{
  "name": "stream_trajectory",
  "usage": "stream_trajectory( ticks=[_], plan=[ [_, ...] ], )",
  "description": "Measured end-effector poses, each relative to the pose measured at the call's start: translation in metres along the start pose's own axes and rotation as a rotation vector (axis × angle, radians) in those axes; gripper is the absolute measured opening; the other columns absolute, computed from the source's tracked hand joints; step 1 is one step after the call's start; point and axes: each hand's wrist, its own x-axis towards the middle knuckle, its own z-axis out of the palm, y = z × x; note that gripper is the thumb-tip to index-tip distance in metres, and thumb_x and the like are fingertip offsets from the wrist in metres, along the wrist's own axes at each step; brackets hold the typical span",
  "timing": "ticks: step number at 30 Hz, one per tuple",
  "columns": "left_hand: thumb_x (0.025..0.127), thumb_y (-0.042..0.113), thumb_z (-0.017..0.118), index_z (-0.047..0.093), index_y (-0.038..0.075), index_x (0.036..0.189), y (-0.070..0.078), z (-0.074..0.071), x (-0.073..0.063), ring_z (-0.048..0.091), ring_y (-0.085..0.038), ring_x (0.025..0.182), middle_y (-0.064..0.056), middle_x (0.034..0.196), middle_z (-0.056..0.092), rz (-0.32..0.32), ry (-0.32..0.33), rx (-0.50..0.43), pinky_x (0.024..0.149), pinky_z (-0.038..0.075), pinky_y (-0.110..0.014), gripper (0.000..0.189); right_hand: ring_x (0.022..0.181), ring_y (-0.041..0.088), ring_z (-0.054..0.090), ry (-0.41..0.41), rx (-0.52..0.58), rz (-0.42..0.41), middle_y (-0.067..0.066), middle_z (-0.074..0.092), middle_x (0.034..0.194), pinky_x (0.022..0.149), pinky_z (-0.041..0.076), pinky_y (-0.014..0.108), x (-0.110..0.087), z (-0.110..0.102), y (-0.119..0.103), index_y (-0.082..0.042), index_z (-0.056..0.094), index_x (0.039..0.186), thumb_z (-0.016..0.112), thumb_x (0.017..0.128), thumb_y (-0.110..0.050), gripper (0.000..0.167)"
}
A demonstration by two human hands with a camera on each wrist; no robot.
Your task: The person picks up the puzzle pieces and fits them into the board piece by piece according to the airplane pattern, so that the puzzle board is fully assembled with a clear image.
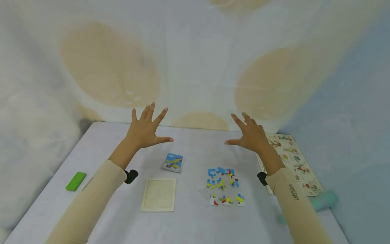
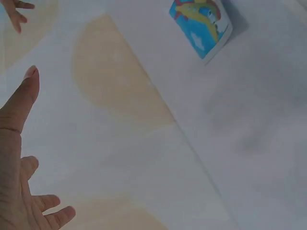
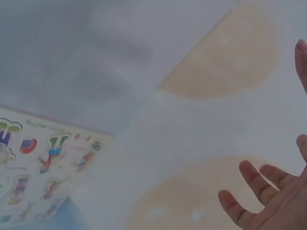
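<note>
Head view: left hand (image 1: 144, 131) and right hand (image 1: 252, 136) raised over table (image 1: 192, 225), fingers spread wide.
Packet (image 1: 173, 162) in from far edge, nearest left hand; frame (image 1: 158, 195) and pieces (image 1: 221, 185) farther in; board (image 1: 300, 164) along right edge, nearest right hand; block (image 1: 76, 181) near left edge.

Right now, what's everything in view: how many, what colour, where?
tray: one, cream, table's middle-left
puzzle pieces: about nine, multicoloured, right of tray
picture packet: one, blue-yellow, beyond tray
block: one, green, table's left
picture board: one, cream, table's right
roll: one, teal, right front, partly hidden
table: one, white, beneath
cloth walls: three, pale, around table
wrist devices: two, black, on wrists
sleeves: two, beige, on forearms
left hand: one, bare, raised left
right hand: one, bare, raised right
</note>
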Motion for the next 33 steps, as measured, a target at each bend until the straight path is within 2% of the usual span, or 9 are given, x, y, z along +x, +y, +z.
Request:
stream_trajectory(
  ticks=[2, 4, 6, 9, 17, 24, 33],
  plan=[
    [0.079, 0.079, 0.057, 0.019, 0.025, 0.160, 0.001, 0.008, -0.012, 0.027, -0.043, 0.145, -0.023, 0.161, 0.019, 0.041, 0.031, -0.030, 0.111, 0.013, -0.072, 0.105, 0.121, 0.048, 0.051, -0.005, -0.005, -0.029, 0.026, 0.036, 0.150, 0.081, 0.048, 0.061, -0.008, 0.008, -0.002, -0.023, 0.026, 0.158, 0.076, 0.074, -0.065, 0.106],
    [0.080, 0.076, 0.061, 0.025, 0.023, 0.158, 0.003, 0.017, -0.023, 0.039, -0.044, 0.138, -0.022, 0.157, 0.030, 0.069, 0.049, -0.044, 0.109, 0.024, -0.068, 0.101, 0.108, 0.042, 0.057, -0.023, 0.013, -0.053, 0.025, 0.046, 0.139, 0.074, 0.052, 0.053, -0.018, 0.018, -0.003, -0.021, 0.033, 0.156, 0.077, 0.075, -0.061, 0.101],
    [0.080, 0.073, 0.062, 0.029, 0.022, 0.157, 0.005, 0.026, -0.034, 0.045, -0.044, 0.132, -0.022, 0.152, 0.037, 0.096, 0.061, -0.047, 0.106, 0.031, -0.065, 0.099, 0.093, 0.034, 0.059, -0.042, 0.024, -0.071, 0.022, 0.051, 0.128, 0.065, 0.051, 0.043, -0.028, 0.027, -0.004, -0.020, 0.038, 0.154, 0.079, 0.074, -0.059, 0.097],
    [0.079, 0.070, 0.066, 0.034, 0.021, 0.155, 0.008, 0.037, -0.047, 0.051, -0.043, 0.127, -0.020, 0.149, 0.043, 0.122, 0.077, -0.060, 0.102, 0.036, -0.062, 0.096, 0.083, 0.025, 0.054, -0.063, 0.052, -0.083, 0.018, 0.053, 0.119, 0.058, 0.044, 0.033, -0.039, 0.040, -0.004, -0.019, 0.044, 0.150, 0.081, 0.074, -0.055, 0.092],
    [0.080, 0.067, 0.068, 0.041, 0.019, 0.152, 0.011, 0.056, -0.068, 0.055, -0.040, 0.123, -0.014, 0.142, 0.052, 0.140, 0.101, -0.100, 0.101, 0.039, -0.060, 0.090, 0.077, 0.019, 0.051, -0.077, 0.078, -0.111, 0.014, 0.056, 0.112, 0.061, 0.045, 0.031, -0.056, 0.057, -0.010, -0.019, 0.053, 0.144, 0.083, 0.074, -0.050, 0.083],
    [0.081, 0.069, 0.066, 0.043, 0.020, 0.151, 0.013, 0.069, -0.087, 0.055, -0.039, 0.122, -0.012, 0.136, 0.056, 0.143, 0.079, -0.116, 0.099, 0.041, -0.059, 0.088, 0.082, 0.019, 0.052, -0.116, 0.119, -0.118, 0.010, 0.055, 0.108, 0.065, 0.044, 0.031, -0.067, 0.065, -0.019, -0.016, 0.057, 0.141, 0.085, 0.072, -0.048, 0.081],
    [0.079, 0.069, 0.067, 0.049, 0.020, 0.148, 0.013, 0.082, -0.108, 0.058, -0.030, 0.110, -0.008, 0.124, 0.059, 0.132, 0.084, -0.136, 0.092, 0.044, -0.053, 0.086, 0.078, 0.015, 0.049, -0.155, 0.155, -0.115, 0.007, 0.054, 0.105, 0.063, 0.042, 0.029, -0.075, 0.073, -0.025, -0.017, 0.057, 0.141, 0.083, 0.074, -0.049, 0.078]
  ],
)
